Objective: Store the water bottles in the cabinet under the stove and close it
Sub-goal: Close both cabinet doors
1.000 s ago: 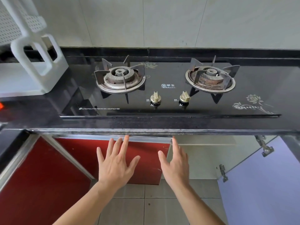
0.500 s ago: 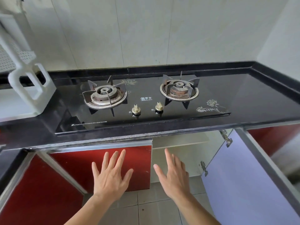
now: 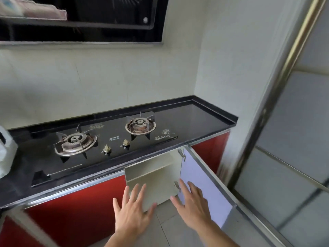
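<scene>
— Hovering nearest us, both hands are spread flat with fingers straight: the left hand in front of the red door, the right hand just beside it, fingertips over the hinged edge of the open door. Neither holds anything.

— And the cabinet?

— Behind the hands, the cabinet under the stove stands open — its pale door swung out toward the right, inner face showing, two metal hinges along the hinged edge. What shows of the inside is a pale shelf and bare pale walls; the lower part is hidden by the hands.

— The water bottles?

— None that I can pick out from here, so I cannot say where they are.

— What's above?

— A black countertop runs from left to right, with the glass stove set into it: two burners and two brass-coloured knobs at the near edge between them. At the far left edge sits part of a white plastic container. Another red panel lies right of the open door. Farther off, pale wall tile, then a dark range hood up top — and a metal-framed frosted glass door at the right.
</scene>
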